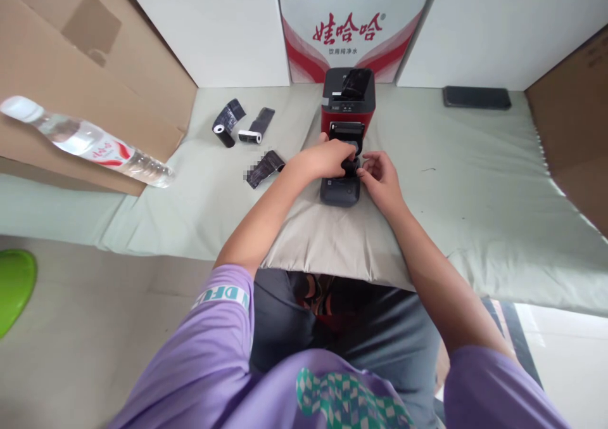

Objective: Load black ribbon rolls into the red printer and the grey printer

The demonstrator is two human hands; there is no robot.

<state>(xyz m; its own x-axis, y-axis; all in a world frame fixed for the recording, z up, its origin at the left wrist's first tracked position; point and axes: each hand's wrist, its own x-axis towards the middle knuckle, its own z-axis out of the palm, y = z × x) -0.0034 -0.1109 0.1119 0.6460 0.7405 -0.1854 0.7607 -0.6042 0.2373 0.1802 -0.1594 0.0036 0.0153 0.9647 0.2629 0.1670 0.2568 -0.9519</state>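
A red and black printer [348, 109] stands on the cloth-covered table, its front cover [340, 192] folded down towards me. Between my hands, in the opening, is a small black roll [351, 166], partly hidden by fingers. My left hand [330, 158] reaches over from the left, its fingers bent down around the roll. From the right, my right hand [381, 179] has thumb and forefinger bent at the roll's right end. A piece of shiny black film [357, 84] lies on the printer's top.
Left of the printer lie a black ribbon roll [224, 135], another roll with a white end [250, 137] and a loose dark strip [266, 169]. A water bottle [102, 147] lies tilted by a cardboard box [95, 55]. A flat black phone-like slab [477, 97] is at back right.
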